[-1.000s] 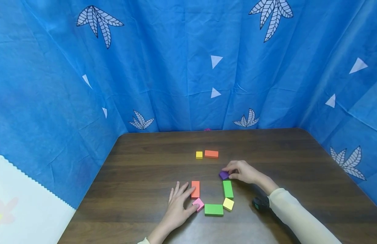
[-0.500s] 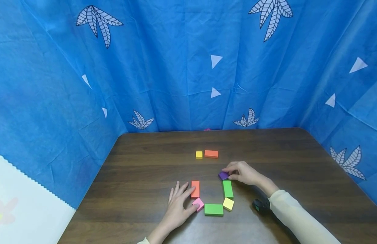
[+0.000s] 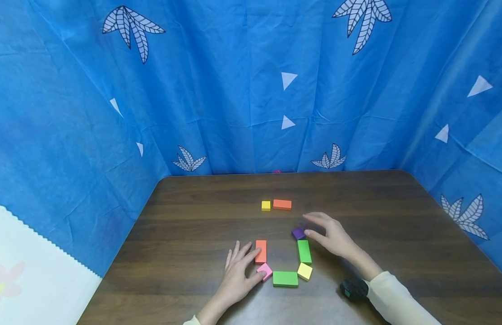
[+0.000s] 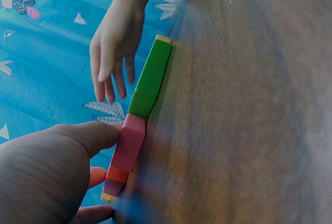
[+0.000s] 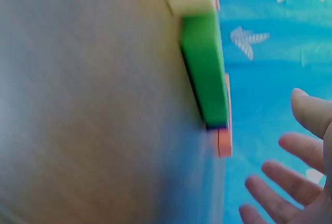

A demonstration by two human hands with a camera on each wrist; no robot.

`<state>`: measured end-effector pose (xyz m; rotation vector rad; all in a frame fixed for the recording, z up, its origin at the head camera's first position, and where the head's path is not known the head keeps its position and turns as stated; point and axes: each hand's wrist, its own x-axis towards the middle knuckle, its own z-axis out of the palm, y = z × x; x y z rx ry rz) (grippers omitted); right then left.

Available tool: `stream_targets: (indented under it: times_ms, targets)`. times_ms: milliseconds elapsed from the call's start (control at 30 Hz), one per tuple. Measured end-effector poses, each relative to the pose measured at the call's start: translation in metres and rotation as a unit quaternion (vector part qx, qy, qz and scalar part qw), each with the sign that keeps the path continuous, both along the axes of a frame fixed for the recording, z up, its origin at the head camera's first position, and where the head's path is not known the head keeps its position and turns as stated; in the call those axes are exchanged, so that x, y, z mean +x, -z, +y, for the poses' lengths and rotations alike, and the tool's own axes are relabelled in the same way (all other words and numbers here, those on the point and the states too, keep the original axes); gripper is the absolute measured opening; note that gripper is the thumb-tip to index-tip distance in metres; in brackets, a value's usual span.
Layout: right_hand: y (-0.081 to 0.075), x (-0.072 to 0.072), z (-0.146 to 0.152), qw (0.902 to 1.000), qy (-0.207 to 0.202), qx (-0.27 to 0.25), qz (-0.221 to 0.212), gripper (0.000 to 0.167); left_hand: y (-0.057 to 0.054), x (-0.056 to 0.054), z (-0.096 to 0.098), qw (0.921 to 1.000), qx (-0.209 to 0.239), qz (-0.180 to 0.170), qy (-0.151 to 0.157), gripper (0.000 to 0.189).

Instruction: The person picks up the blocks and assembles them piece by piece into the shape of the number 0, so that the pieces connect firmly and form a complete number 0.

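Note:
My left hand has its fingers spread, the thumb touching a pink block and the index finger on an orange-red block. The right hand, fingers apart, hovers just right of a purple block and holds nothing. That purple block meets the far end of a green block. A pale yellow block links it to a second green block lying crosswise in front. In the left wrist view the pink block stands beside my left thumb.
Farther back on the brown table lie a small yellow block and an orange block, side by side. A black device sits at the right wrist. Blue cloth hangs behind the table.
The right hand has let go of the purple block and drawn back slightly to the right, its fingers opening. The left hand stays in place on the pink and orange-red blocks.

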<state>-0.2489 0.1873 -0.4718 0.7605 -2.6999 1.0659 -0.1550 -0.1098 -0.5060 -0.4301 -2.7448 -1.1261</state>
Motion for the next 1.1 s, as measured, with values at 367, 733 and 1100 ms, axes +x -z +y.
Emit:
stream_targets:
  times_ms: [367,733,1100]
  targets:
    - [0.025,0.043,-0.012,1.0000,-0.001,0.001,-0.004,0.067,0.001,0.002,-0.001,0.9999,-0.002,0.011,-0.001,0.057]
    - [0.034,0.048,-0.009,0.9990,0.008,0.036,0.024,0.072,0.000,-0.001,0.001,0.9999,-0.006,0.013,-0.001,0.057]
    - [0.035,0.051,-0.011,0.9954,0.025,0.091,0.018,0.075,-0.001,0.000,0.001,0.9999,-0.002,0.013,-0.002,0.057]
